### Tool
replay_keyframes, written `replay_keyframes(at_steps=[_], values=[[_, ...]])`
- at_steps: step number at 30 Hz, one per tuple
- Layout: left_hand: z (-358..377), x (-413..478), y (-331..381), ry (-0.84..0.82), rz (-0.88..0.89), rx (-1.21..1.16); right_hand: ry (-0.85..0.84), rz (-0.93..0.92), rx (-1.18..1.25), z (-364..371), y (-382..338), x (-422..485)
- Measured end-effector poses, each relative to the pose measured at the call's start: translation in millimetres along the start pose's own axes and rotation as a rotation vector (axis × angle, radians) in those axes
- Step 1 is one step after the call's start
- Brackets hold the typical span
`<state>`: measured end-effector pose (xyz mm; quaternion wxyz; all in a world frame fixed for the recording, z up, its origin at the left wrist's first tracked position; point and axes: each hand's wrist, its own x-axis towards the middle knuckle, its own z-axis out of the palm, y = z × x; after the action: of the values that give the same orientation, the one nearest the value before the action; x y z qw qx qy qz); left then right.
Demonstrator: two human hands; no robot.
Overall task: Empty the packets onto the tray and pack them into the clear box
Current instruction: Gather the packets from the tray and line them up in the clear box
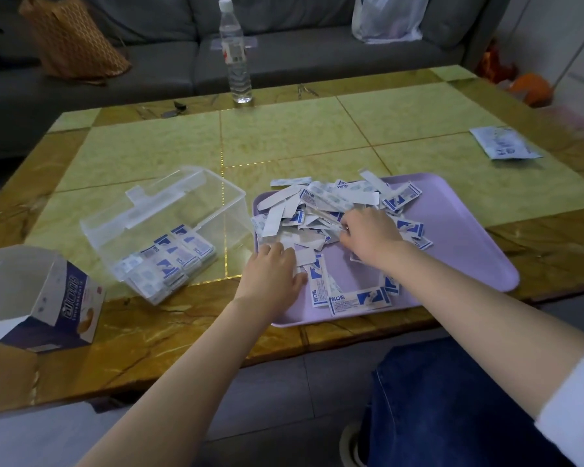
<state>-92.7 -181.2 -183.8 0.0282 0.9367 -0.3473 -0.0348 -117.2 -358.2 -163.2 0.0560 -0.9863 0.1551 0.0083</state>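
A lilac tray (459,237) lies on the table and holds a loose pile of several white-and-blue packets (331,200). Left of it stands the clear box (169,227), tipped with its opening facing me and several packets (172,261) stacked inside. My left hand (272,274) rests palm down on packets at the tray's near left edge. My right hand (371,234) is in the middle of the pile with its fingers curled around a few packets. Its fingertips are hidden among them.
An opened purple-and-white cardboard carton (44,298) lies at the table's near left. A water bottle (235,52) stands at the far edge. A flat printed pouch (504,143) lies far right. A grey sofa with bags is behind the table.
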Motion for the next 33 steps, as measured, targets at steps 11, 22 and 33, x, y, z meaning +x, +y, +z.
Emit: replay_keyframes(at_steps=[11,22,33], values=[[-24.0,-3.5,-5.5,-0.094,-0.029,-0.236,0.031,-0.09,0.176,-34.8,-0.5,-21.6],[-41.1,-7.4,-12.3,0.262,0.012,-0.334,-0.006,-0.334,0.122,-21.0,-32.2,-40.8],[-22.4,-6.2,-7.3,0.039,-0.056,-0.213,-0.16,-0.217,0.166,-11.6,-9.5,-45.3]])
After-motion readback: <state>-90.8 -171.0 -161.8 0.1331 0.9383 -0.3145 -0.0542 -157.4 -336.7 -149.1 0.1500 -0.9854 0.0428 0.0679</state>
